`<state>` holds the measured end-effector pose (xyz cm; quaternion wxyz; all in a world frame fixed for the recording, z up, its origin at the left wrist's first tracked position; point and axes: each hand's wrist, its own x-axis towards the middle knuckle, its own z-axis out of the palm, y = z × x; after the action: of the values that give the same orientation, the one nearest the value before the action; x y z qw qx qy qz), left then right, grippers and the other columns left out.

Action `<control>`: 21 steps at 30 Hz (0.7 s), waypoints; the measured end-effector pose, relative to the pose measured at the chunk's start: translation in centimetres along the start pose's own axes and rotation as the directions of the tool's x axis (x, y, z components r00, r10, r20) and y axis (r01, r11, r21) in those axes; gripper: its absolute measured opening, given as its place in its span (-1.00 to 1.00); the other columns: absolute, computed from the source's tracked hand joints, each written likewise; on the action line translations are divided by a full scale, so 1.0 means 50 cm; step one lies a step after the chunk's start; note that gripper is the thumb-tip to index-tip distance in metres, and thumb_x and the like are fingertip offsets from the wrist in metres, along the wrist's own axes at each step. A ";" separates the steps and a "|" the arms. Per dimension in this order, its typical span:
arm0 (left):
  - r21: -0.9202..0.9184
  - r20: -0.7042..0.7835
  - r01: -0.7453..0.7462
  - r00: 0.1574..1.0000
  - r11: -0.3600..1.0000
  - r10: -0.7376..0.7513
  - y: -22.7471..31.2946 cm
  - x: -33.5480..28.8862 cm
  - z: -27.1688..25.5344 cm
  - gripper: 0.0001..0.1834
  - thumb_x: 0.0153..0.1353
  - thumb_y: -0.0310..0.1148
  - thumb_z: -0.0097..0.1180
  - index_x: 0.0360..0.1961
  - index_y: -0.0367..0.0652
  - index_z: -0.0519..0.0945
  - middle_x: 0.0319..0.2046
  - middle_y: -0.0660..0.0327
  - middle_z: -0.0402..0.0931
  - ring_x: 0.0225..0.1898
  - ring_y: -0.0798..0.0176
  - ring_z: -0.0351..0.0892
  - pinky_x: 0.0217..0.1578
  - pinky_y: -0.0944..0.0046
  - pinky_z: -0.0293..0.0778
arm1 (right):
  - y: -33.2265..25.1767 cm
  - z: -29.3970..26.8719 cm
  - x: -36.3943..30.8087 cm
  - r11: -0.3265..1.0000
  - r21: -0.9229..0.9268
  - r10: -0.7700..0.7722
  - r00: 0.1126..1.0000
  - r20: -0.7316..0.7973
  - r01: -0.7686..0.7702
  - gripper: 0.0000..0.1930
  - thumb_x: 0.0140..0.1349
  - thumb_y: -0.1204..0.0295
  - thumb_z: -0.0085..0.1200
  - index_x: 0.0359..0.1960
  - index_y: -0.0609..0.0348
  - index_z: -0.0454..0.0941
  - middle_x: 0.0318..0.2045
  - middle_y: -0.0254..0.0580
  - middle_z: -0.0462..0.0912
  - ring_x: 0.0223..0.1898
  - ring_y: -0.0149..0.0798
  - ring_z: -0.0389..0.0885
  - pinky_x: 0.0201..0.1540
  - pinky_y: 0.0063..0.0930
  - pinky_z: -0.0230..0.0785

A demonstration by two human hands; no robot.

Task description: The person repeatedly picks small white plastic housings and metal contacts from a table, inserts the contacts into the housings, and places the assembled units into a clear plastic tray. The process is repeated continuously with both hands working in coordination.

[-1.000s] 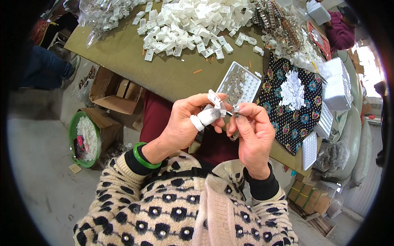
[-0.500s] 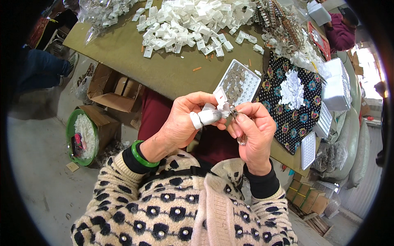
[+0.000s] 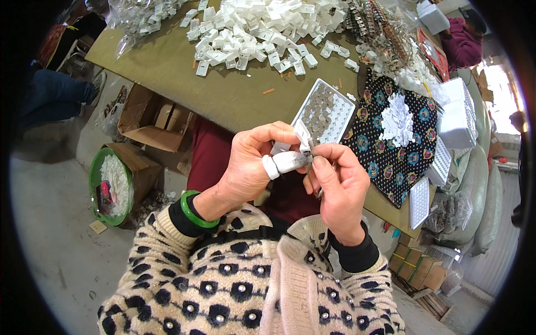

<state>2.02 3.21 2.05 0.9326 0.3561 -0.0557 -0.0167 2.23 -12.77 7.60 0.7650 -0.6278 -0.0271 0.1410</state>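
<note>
My left hand pinches a small white plastic casing up between thumb and fingers. White tape covers one of its fingers, and a green bangle circles that wrist. My right hand is closed, its thumb and forefinger pressed right against the casing's lower end. What sits between those fingertips is mostly hidden; a bit of shiny metal shows below them. Just beyond both hands lies a white tray with many small round grey discs. A heap of similar white casings covers the table's far side.
The olive table carries a patterned dark cloth with white slips, metal strips and stacked white trays. An open carton and a green basin stand on the floor at left. Another person is at far right.
My right hand has moved slightly left and up, bringing its fingertips against the white casing. The casing has tilted in my left hand. The metal piece seen earlier is now mostly covered.
</note>
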 end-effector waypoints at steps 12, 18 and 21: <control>0.132 -0.226 0.067 0.973 0.989 -0.036 0.018 -0.010 0.034 -0.85 0.15 -0.59 0.28 -0.24 -0.30 0.61 -0.34 0.24 0.62 -0.36 0.44 0.59 -0.34 0.45 0.53 | 0.048 0.016 0.011 0.337 -0.698 -0.724 0.648 0.237 0.632 -0.68 0.01 0.81 0.08 -0.18 0.27 0.54 -0.28 -0.03 0.55 -0.37 -0.10 0.60 -0.32 -0.38 0.49; 0.450 -0.234 -0.052 0.956 0.891 0.175 0.008 -0.009 0.046 -0.85 0.13 -0.54 0.31 -0.29 -0.28 0.60 -0.40 0.33 0.58 -0.41 0.56 0.50 -0.43 0.52 0.44 | 0.052 0.018 0.014 0.178 -0.749 -0.771 0.564 0.296 0.638 -0.74 0.05 0.81 0.12 -0.24 0.27 0.53 -0.35 -0.03 0.58 -0.35 -0.10 0.59 -0.29 -0.39 0.48; 0.371 -0.325 0.041 0.942 0.928 0.088 0.009 -0.012 0.050 -0.83 0.13 -0.55 0.30 -0.26 -0.29 0.58 -0.40 0.31 0.58 -0.43 0.55 0.50 -0.44 0.50 0.45 | 0.053 0.012 0.023 0.167 -0.735 -0.785 0.540 0.304 0.657 -0.71 0.00 0.80 0.13 -0.22 0.25 0.52 -0.33 -0.05 0.56 -0.38 -0.06 0.57 -0.35 -0.32 0.45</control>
<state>1.13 1.93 4.11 0.8437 0.5236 0.0976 0.0665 2.72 -11.45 5.02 0.3754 -0.8098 -0.3243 -0.3133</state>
